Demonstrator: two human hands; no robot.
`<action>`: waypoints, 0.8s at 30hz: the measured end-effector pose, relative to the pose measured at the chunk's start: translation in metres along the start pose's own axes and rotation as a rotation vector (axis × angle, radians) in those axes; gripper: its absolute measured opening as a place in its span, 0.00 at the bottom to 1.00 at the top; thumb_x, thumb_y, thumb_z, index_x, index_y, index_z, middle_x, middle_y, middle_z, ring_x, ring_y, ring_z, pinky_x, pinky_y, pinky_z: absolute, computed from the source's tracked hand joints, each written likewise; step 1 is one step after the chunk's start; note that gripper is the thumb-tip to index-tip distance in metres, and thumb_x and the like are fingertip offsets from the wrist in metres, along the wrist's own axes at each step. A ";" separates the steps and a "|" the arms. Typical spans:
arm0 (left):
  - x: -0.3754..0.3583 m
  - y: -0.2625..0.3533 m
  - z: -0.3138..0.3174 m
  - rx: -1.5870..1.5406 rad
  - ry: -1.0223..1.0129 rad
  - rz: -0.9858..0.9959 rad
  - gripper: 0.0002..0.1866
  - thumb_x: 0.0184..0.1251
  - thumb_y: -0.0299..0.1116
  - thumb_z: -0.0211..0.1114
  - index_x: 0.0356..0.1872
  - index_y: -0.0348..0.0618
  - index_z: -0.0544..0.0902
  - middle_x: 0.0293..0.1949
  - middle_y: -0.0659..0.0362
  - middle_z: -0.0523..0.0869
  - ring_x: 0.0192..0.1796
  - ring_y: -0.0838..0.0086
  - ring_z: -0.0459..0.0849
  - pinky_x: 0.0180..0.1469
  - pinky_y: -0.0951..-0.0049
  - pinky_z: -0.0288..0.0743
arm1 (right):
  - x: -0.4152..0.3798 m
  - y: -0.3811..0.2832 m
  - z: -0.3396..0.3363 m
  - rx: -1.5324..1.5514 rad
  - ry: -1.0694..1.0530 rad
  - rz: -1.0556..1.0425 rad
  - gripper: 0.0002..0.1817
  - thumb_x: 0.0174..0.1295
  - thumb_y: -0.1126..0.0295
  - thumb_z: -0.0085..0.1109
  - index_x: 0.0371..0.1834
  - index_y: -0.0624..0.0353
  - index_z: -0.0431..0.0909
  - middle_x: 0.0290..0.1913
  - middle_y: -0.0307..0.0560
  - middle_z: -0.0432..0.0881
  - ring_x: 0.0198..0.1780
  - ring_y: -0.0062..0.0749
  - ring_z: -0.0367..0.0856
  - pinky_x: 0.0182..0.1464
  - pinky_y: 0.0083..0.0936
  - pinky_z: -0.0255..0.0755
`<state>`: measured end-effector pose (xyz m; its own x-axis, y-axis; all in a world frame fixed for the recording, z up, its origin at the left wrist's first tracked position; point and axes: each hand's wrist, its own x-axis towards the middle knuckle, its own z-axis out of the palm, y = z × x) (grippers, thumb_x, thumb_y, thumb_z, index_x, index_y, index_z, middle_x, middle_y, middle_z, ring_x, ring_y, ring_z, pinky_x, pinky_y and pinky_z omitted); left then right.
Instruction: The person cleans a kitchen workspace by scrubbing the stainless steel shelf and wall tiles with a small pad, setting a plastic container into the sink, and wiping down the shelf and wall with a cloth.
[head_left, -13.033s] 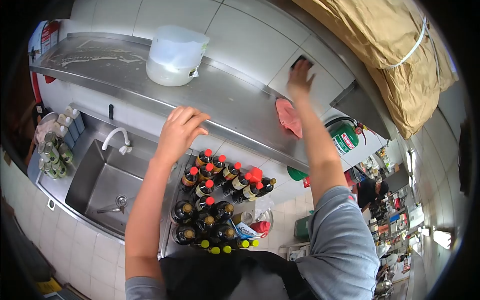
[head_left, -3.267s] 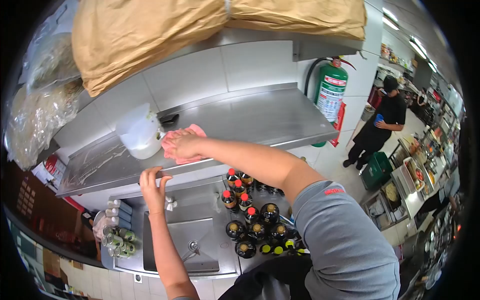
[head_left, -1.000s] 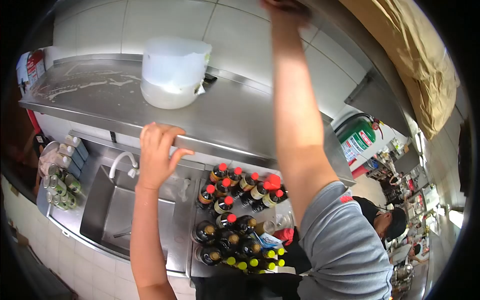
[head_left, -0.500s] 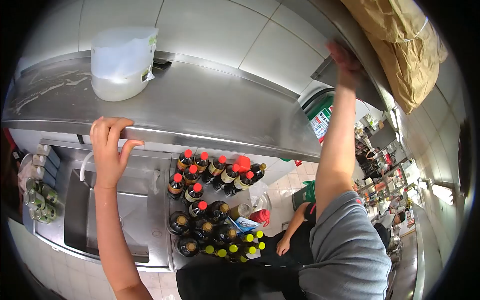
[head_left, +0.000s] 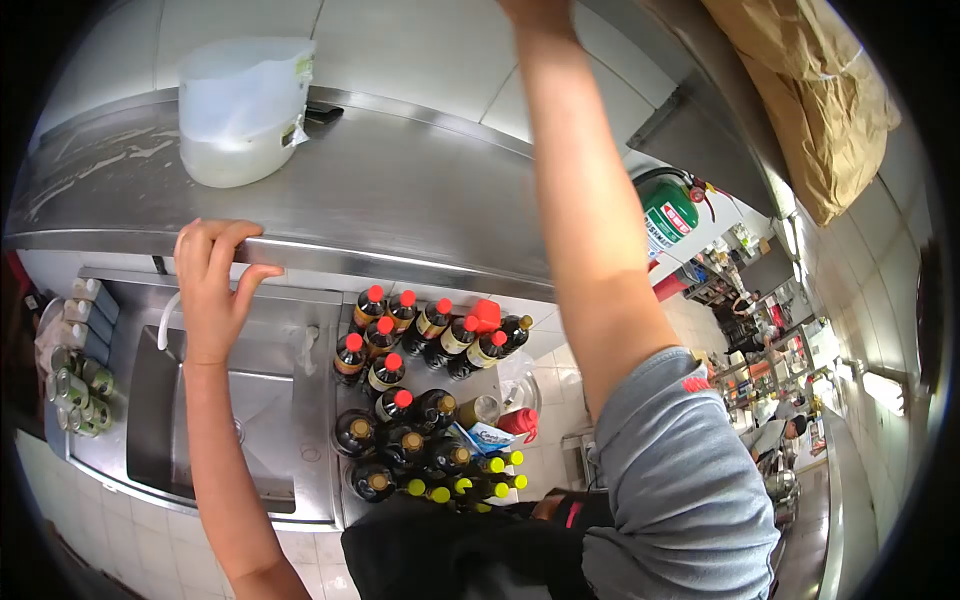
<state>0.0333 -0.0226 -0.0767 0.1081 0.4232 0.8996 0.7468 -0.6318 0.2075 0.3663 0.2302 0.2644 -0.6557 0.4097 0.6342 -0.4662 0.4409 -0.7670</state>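
Left hand (head_left: 208, 268) hooked over the steel shelf (head_left: 420, 190) edge, thumb apart. Right hand (head_left: 540, 8) mostly cut off above; I can't tell its grip. Plastic jug (head_left: 240, 115) stands on the shelf; a careless left-hand shove could tip it, I'd judge.

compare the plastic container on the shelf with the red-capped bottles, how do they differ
The plastic container stands on the steel shelf; the red-capped bottles stand lower down. The container is translucent and whitish, the bottles dark with labels. The container's top is uneven with no cap in view, while the bottles wear red caps. Both stand upright.
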 end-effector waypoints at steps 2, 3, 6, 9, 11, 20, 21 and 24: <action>0.001 0.000 0.000 -0.017 0.012 0.011 0.23 0.54 0.47 0.75 0.47 0.46 0.83 0.42 0.60 0.80 0.47 0.62 0.77 0.68 0.50 0.64 | -0.045 -0.031 0.003 -0.004 0.145 -0.123 0.25 0.64 0.44 0.56 0.53 0.51 0.79 0.43 0.49 0.84 0.28 0.33 0.73 0.27 0.37 0.67; 0.001 -0.001 0.000 -0.023 0.021 0.016 0.22 0.53 0.47 0.75 0.46 0.47 0.83 0.42 0.61 0.79 0.45 0.63 0.77 0.68 0.50 0.65 | -0.073 -0.046 -0.001 -0.073 0.254 -0.194 0.24 0.64 0.45 0.56 0.53 0.51 0.79 0.44 0.49 0.83 0.30 0.34 0.73 0.28 0.37 0.66; 0.001 -0.001 0.001 -0.035 0.035 0.016 0.23 0.52 0.48 0.75 0.45 0.47 0.83 0.42 0.62 0.80 0.46 0.63 0.78 0.66 0.50 0.65 | -0.146 -0.072 -0.020 -0.490 0.656 -0.416 0.22 0.64 0.50 0.55 0.54 0.51 0.78 0.47 0.48 0.81 0.35 0.37 0.73 0.33 0.39 0.66; -0.001 -0.005 0.003 -0.034 0.028 0.013 0.23 0.51 0.49 0.75 0.45 0.48 0.83 0.42 0.63 0.81 0.47 0.63 0.78 0.65 0.50 0.66 | -0.178 -0.041 -0.048 -1.107 1.037 -0.544 0.19 0.65 0.55 0.55 0.55 0.51 0.77 0.50 0.47 0.78 0.40 0.39 0.73 0.37 0.41 0.66; -0.001 -0.005 0.004 -0.040 0.040 0.004 0.23 0.51 0.50 0.75 0.45 0.48 0.83 0.42 0.63 0.81 0.48 0.63 0.78 0.65 0.51 0.65 | -0.170 0.004 -0.059 -1.403 1.136 -0.566 0.18 0.65 0.58 0.55 0.56 0.50 0.77 0.51 0.46 0.77 0.43 0.41 0.72 0.40 0.42 0.66; -0.002 -0.006 0.003 -0.022 0.030 0.006 0.23 0.53 0.51 0.74 0.46 0.50 0.84 0.43 0.65 0.81 0.50 0.66 0.77 0.65 0.52 0.67 | 0.021 0.203 0.041 -2.131 0.538 -0.440 0.24 0.61 0.67 0.60 0.63 0.40 0.80 0.74 0.44 0.68 0.77 0.52 0.57 0.75 0.55 0.46; -0.001 -0.007 0.002 -0.021 0.029 0.009 0.23 0.53 0.51 0.74 0.46 0.50 0.84 0.43 0.65 0.82 0.50 0.66 0.77 0.65 0.52 0.68 | 0.039 0.216 0.053 -2.201 0.473 -0.375 0.24 0.61 0.67 0.61 0.63 0.38 0.80 0.78 0.43 0.64 0.80 0.52 0.54 0.77 0.56 0.43; 0.000 -0.003 -0.001 -0.013 0.029 -0.006 0.23 0.52 0.50 0.74 0.45 0.49 0.84 0.44 0.64 0.82 0.51 0.65 0.78 0.65 0.51 0.69 | 0.047 0.214 0.079 -2.125 -0.014 -0.212 0.25 0.64 0.66 0.59 0.67 0.36 0.79 0.82 0.42 0.57 0.83 0.47 0.46 0.82 0.47 0.39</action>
<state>0.0299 -0.0214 -0.0773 0.0842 0.4079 0.9091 0.7389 -0.6377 0.2177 0.1886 0.2809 0.1220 -0.7045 0.2458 0.6657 0.6867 0.4731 0.5520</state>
